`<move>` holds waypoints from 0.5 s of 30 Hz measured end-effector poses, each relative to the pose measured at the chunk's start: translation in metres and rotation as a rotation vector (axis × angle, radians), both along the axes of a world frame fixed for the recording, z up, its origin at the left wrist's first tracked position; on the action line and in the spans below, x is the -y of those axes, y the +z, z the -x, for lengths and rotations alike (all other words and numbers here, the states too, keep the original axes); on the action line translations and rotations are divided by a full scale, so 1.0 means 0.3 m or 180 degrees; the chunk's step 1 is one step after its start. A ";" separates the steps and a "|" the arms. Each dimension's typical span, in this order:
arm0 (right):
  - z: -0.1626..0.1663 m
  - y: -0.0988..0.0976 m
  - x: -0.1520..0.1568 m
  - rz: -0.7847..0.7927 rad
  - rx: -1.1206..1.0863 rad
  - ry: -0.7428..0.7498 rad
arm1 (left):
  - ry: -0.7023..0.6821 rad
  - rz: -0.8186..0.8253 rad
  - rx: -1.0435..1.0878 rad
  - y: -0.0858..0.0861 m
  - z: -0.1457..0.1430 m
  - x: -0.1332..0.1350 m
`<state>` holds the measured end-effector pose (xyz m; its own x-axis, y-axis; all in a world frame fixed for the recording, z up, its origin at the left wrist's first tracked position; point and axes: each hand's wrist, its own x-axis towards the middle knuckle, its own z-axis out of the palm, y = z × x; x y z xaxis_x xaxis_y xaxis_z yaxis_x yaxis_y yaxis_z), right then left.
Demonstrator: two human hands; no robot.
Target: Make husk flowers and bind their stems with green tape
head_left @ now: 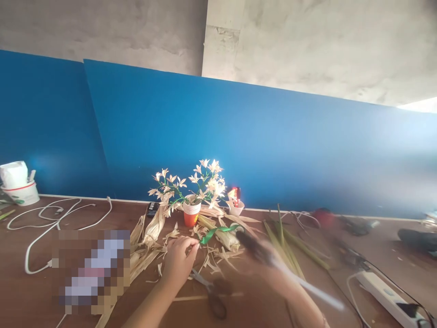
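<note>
My left hand (180,257) is closed in a pinch at the near end of a green ribbon-like strip (218,231). The strip curves away to the right over pale husks. My right hand (273,269), smeared by motion, is wrapped round a dark hot glue gun (254,248), with a whitish glue stick (314,289) trailing from its back. Below and between my hands lie scissors (213,291). Beyond them, a stack of orange and white paper cups (191,212) holds cream husk flowers (213,182) on green stems.
Dried corn husks (155,228) and scraps are strewn around the cups. Long green stalks (287,241) lie at the right, near a white power strip (389,294). White cables (51,223) and a tub (22,193) are at the left. A blue partition (239,136) stands behind.
</note>
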<state>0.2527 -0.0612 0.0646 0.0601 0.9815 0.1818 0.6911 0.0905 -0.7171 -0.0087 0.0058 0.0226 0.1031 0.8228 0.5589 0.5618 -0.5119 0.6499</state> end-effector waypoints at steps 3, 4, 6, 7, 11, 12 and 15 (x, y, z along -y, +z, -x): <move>-0.083 -0.020 0.001 -0.0161 0.0923 -0.0660 | -0.0105 0.0320 0.0307 0.016 -0.002 0.007; -0.109 -0.034 0.001 -0.0197 0.1176 -0.0779 | -0.0141 0.0480 0.0431 0.024 -0.004 0.011; -0.150 -0.068 0.005 -0.0225 0.1597 -0.0852 | -0.0218 0.0863 0.0694 0.041 -0.009 0.020; -0.164 -0.085 0.009 -0.0179 0.1763 -0.0855 | -0.0274 0.1074 0.0839 0.048 -0.012 0.024; -0.163 -0.103 0.024 0.0096 0.2049 -0.1229 | -0.0552 0.1760 0.1427 0.064 -0.022 0.029; -0.147 -0.091 0.023 0.0096 0.2027 -0.1357 | -0.0605 0.1863 0.1539 0.066 -0.024 0.030; -0.053 -0.031 -0.004 -0.0184 0.1653 -0.1242 | -0.0718 0.2051 0.1720 0.067 -0.029 0.030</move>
<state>0.2687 -0.0601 0.0553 0.3001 0.8932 0.3350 0.9363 -0.2086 -0.2825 0.0002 -0.0033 0.0427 0.1567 0.9876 0.0108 0.0221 -0.0144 0.9997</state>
